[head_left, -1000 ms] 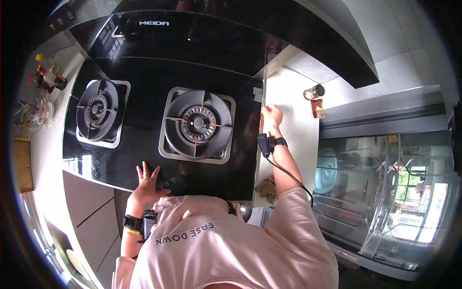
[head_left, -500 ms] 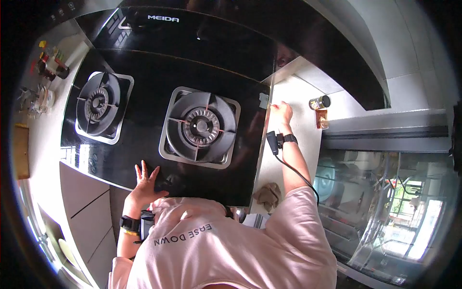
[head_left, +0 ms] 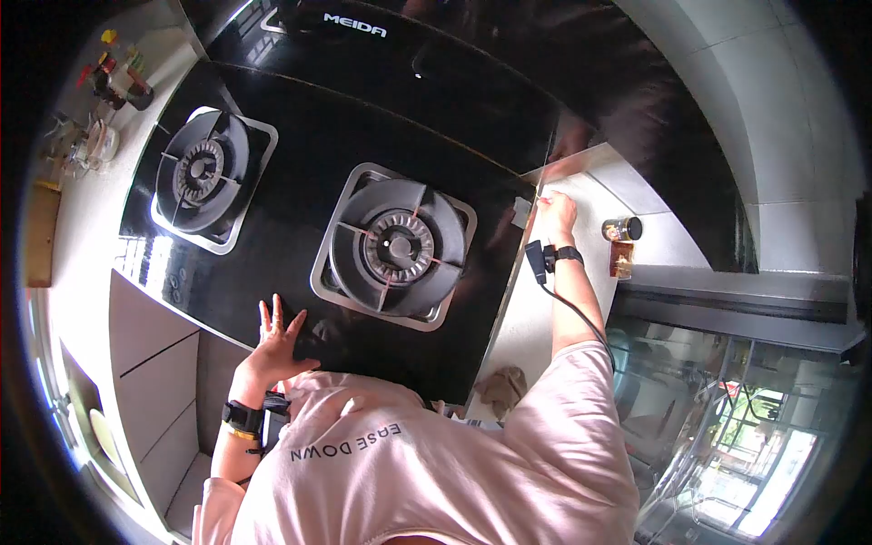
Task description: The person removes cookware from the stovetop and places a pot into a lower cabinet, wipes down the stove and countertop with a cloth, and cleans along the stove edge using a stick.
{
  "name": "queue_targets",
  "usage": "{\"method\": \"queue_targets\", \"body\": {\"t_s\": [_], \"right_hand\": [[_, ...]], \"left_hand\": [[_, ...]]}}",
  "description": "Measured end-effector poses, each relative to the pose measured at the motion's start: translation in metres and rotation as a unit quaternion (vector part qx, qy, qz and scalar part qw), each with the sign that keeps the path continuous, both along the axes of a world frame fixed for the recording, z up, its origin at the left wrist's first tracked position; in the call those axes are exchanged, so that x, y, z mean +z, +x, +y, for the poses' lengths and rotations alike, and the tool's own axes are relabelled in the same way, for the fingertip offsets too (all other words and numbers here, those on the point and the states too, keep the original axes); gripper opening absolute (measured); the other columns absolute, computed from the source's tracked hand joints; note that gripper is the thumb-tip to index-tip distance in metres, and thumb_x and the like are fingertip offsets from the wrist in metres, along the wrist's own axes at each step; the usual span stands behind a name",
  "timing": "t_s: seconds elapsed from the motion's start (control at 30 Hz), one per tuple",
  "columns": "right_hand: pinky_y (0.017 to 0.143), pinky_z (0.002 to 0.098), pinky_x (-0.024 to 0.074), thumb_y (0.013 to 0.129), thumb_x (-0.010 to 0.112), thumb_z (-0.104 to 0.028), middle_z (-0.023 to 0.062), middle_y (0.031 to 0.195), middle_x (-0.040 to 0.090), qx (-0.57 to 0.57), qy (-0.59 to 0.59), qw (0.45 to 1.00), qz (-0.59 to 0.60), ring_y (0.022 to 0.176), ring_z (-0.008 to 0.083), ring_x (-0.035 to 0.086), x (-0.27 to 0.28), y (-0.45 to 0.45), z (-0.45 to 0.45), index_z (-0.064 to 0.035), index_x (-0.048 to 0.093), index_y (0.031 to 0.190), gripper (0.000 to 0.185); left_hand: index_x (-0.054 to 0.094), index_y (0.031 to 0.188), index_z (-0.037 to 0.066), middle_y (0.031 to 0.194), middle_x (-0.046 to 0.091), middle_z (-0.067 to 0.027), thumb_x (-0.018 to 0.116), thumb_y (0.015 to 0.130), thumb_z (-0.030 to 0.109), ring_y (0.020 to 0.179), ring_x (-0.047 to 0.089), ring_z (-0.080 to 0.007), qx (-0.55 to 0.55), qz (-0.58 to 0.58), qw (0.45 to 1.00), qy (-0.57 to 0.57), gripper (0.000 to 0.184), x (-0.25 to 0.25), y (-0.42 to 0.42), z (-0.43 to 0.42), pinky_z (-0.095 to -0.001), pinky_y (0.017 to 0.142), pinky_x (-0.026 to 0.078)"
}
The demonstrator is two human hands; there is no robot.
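My left hand (head_left: 276, 345) rests on the front edge of the black glass hob (head_left: 291, 218), its fingers spread and nothing in them. My right hand (head_left: 558, 214) is at the hob's right edge, near the back, beside a small grey patch (head_left: 520, 212). Its fingers are curled together, and what they hold, if anything, is too small to make out. Between my hands lies the right burner (head_left: 398, 247); the left burner (head_left: 202, 171) is farther off.
A dark-lidded jar (head_left: 621, 229) and a reddish packet (head_left: 621, 261) stand right of my right hand. A crumpled cloth (head_left: 501, 392) lies on the right counter. Bottles (head_left: 111, 84) stand at the far left. The dark range hood (head_left: 672, 118) hangs at the upper right.
The view has turned, so the hob looks more tilted and the jar and packet sit lower. My left hand stays on the hob's front edge, my right at its right edge.
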State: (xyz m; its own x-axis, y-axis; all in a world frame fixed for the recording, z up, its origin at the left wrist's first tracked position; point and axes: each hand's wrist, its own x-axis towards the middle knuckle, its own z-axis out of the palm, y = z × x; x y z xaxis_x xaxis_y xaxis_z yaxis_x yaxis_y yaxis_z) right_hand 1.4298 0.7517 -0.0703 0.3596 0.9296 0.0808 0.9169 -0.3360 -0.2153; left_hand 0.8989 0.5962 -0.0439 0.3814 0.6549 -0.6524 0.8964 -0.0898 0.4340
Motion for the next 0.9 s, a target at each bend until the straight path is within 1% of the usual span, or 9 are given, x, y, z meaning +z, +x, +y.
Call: {"method": "queue_targets", "body": {"t_s": [0.07,0.17,0.3,0.4,0.5,0.63,0.67,0.8,0.9], "right_hand": [[0.069,0.0371,0.0498,0.067,0.07,-0.01,0.0147,0.076,0.065,0.027,-0.014,0.999,-0.029,0.075,0.0287,0.064,0.001,-0.002,0.001,-0.0035,0.066,0.072,0.01],[0.069,0.0369,0.0499,0.064,0.072,-0.015,0.0156,0.072,0.063,0.075,-0.074,0.993,-0.046,0.072,0.0302,0.063,-0.023,0.013,0.009,-0.0051,0.066,0.069,0.012],[0.07,0.0366,0.0502,0.062,0.073,-0.013,0.0162,0.073,0.063,0.059,-0.133,0.986,-0.078,0.073,0.0306,0.063,-0.02,0.007,0.004,-0.0045,0.066,0.068,0.013],[0.069,0.0363,0.0507,0.062,0.072,-0.012,0.0157,0.071,0.064,0.065,-0.138,0.987,-0.045,0.072,0.03,0.064,-0.006,-0.004,-0.008,-0.0045,0.066,0.068,0.011],[0.068,0.0355,0.0513,0.063,0.071,-0.011,0.0154,0.07,0.064,0.063,-0.113,0.992,0.009,0.07,0.0299,0.064,-0.008,-0.002,-0.025,-0.0043,0.066,0.068,0.01],[0.064,0.0344,0.0511,0.065,0.07,-0.011,0.0185,0.068,0.063,0.086,-0.1,0.989,0.066,0.066,0.0273,0.065,-0.003,-0.009,-0.053,-0.0011,0.066,0.071,0.012],[0.063,0.0337,0.0505,0.066,0.069,-0.009,0.019,0.068,0.063,0.084,-0.097,0.99,0.053,0.065,0.0268,0.065,0.004,-0.018,-0.059,0.0002,0.066,0.072,0.012],[0.058,0.0325,0.0498,0.066,0.068,-0.009,0.0166,0.064,0.063,0.107,-0.102,0.986,0.082,0.06,0.0235,0.064,0.007,-0.023,-0.079,-0.0001,0.066,0.07,0.01],[0.064,0.0347,0.0502,0.065,0.067,-0.009,0.0197,0.068,0.062,0.096,-0.164,0.972,0.134,0.066,0.0286,0.064,0.019,-0.029,-0.091,0.0023,0.065,0.069,0.013]], "left_hand": [[0.027,0.139,0.012,0.142,-0.011,-0.0303,0.076,0.06,0.042,0.13,-0.007,-0.0512,-0.002,0.018,1.0,-0.01,0.097,0.0,0.002,0.002,-0.0527,0.105,0.02],[0.028,0.139,0.013,0.142,-0.012,-0.0297,0.077,0.06,0.041,0.13,-0.008,-0.0507,-0.005,0.028,0.999,-0.018,0.097,-0.001,0.003,0.003,-0.0527,0.105,0.019],[0.027,0.139,0.014,0.142,-0.013,-0.0292,0.078,0.059,0.042,0.13,-0.009,-0.0506,-0.001,0.012,1.0,-0.013,0.099,-0.005,0.0,0.002,-0.0526,0.106,0.018],[0.027,0.139,0.014,0.142,-0.012,-0.029,0.078,0.058,0.042,0.13,-0.009,-0.051,-0.002,0.033,0.999,-0.027,0.1,-0.001,0.003,0.004,-0.0526,0.106,0.019],[0.025,0.14,0.015,0.142,-0.012,-0.029,0.078,0.058,0.042,0.13,-0.009,-0.0513,-0.011,0.031,0.999,-0.016,0.101,-0.004,0.001,0.003,-0.0531,0.106,0.019],[0.024,0.14,0.015,0.142,-0.013,-0.0296,0.078,0.059,0.043,0.129,-0.009,-0.0517,-0.012,0.029,0.999,-0.02,0.102,-0.005,0.0,0.003,-0.0539,0.105,0.019],[0.023,0.14,0.015,0.142,-0.013,-0.0298,0.078,0.059,0.043,0.129,-0.009,-0.0518,-0.011,0.033,0.999,-0.026,0.102,-0.003,0.001,0.004,-0.0541,0.105,0.019],[0.022,0.141,0.016,0.142,-0.013,-0.0298,0.077,0.06,0.044,0.129,-0.01,-0.0514,-0.018,0.035,0.999,-0.022,0.102,-0.006,-0.001,0.003,-0.0544,0.105,0.019],[0.021,0.141,0.016,0.142,-0.014,-0.0294,0.077,0.06,0.043,0.129,-0.011,-0.0507,-0.007,0.022,0.999,-0.031,0.102,-0.004,-0.002,0.003,-0.0542,0.105,0.018]]}}
